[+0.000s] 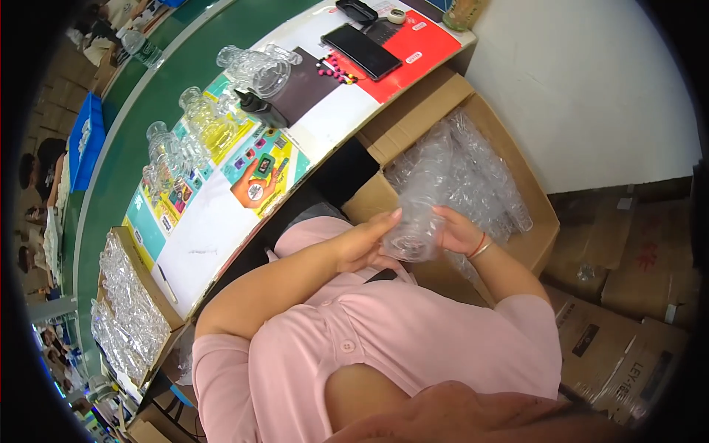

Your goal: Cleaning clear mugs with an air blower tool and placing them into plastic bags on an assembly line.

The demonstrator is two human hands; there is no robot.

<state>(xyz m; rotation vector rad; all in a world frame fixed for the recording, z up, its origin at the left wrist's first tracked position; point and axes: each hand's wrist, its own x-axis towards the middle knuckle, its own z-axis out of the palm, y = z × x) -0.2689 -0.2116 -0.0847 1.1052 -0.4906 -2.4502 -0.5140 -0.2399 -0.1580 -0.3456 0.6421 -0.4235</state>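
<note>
So the clear vessel [413, 235] is up between both hands, just in front of an open box [545, 221] that's loaded with more clear plastic pieces [487, 173]. Left hand [368, 241] is wrapped round its left side and the right hand [459, 232] has the other side, fingers bent against the plastic, so both are gripping it. There's a red cord [480, 245] on the right wrist. The see-through stuff blends together, so I can't tell where the vessel's far end stops.

To the left is a long table [221, 258] with a row of clear vases [260, 74] on it and a black bottle [262, 111] next to the farthest of them. Farther along on the right there's a phone [361, 52] lying flat, a string of beads [337, 72] beside it, then a tape roll [396, 16] and a black tray [357, 10]. Near left end: a pen [168, 283], plus a second box [151, 279] full of clear bits. Way over left is a blue bin [86, 144], and brown cartons [628, 347] are piled on the right.
</note>
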